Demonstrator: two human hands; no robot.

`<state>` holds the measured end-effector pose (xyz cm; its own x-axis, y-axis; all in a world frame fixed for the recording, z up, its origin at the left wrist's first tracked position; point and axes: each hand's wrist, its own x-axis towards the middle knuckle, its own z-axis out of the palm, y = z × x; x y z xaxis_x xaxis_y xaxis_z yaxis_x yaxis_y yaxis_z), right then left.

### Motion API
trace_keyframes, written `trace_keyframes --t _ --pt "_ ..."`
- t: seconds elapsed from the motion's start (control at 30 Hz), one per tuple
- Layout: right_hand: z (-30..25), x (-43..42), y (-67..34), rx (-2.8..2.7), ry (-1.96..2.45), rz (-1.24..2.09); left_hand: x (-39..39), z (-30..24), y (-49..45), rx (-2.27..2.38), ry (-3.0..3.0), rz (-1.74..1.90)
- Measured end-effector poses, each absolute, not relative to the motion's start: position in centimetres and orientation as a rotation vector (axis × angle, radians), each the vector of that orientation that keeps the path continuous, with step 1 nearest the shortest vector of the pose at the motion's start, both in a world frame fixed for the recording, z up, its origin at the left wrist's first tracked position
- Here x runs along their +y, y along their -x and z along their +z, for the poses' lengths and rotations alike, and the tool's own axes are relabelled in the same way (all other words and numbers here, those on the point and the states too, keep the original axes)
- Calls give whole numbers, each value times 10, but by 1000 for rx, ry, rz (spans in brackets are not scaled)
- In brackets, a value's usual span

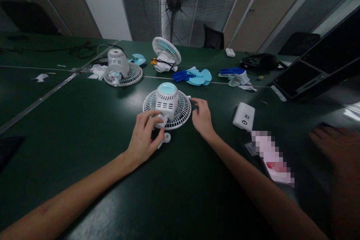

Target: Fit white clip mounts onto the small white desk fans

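Observation:
A small white fan [167, 102] with a light-blue motor cap lies face down on its round grille on the dark green table [84, 127]. My left hand [146, 137] curls its fingers around the fan's white bracket at the near edge of the grille. A small white round piece [165, 138] lies just beside those fingers. My right hand [201, 117] rests at the grille's right rim, fingers bent and touching the rim.
Two more white fans [120, 69] [165, 56] lie farther back, with light-blue blades [198, 77] and blue gloves [232, 71] beside them. A white power bank [244, 116] and a blurred card lie to the right. Another person's hand [334, 138] rests at far right. A laptop [317, 71] stands behind.

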<state>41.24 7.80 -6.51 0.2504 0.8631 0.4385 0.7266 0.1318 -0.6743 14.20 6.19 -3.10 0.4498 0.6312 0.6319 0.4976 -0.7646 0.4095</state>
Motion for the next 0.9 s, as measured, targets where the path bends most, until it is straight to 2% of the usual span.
trace_keyframes --t 0.23,0.47,0.57,0.67,0.77,0.9 --pt "-58 127 -449 -2035 1677 226 28 -32 -132 885 -2877 920" --pt "-66 91 -451 -1805 1890 -35 31 -43 -120 887 -2669 652" --pt "-59 78 -447 -1457 1911 -61 34 -38 -119 836 -2490 735" --pt "-45 64 -424 -1222 1711 -61 34 -30 -115 822 -2333 1048" --pt "-35 49 -383 -1351 1443 84 34 -25 -112 907 -2195 1283" --pt "-33 34 -343 -1644 1220 178 36 -26 -115 987 -2082 1302"
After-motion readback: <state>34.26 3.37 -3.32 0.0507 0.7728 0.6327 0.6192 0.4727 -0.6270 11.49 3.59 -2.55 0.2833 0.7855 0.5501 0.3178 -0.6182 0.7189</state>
